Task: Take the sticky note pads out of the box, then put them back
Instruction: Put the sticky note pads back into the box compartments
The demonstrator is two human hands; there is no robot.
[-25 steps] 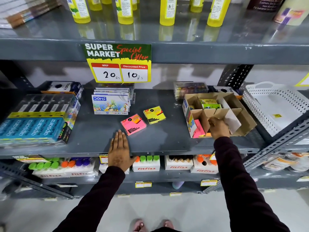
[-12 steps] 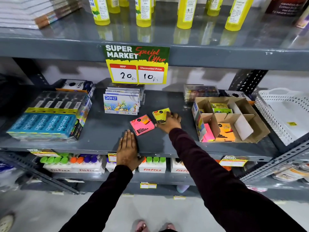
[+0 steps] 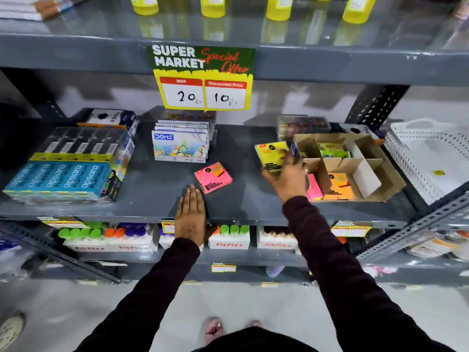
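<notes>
Yellow wrapping marks the sticky note pad (image 3: 272,155) that is pinched in the fingers of the right hand (image 3: 288,177), lifted clear of the grey shelf (image 3: 157,196) and held just left of the cardboard box (image 3: 375,158). A pink pad (image 3: 213,177) is left lying on the shelf, near the left hand (image 3: 190,215), which is laid flat with fingers together at the front edge. Orange (image 3: 338,187), pink and green pads are seen inside the box's compartments.

The offer sign (image 3: 203,77) reads "SUPER MARKET Special Offer", 20 and 10; crayon box (image 3: 180,146) says "DOMS".
</notes>
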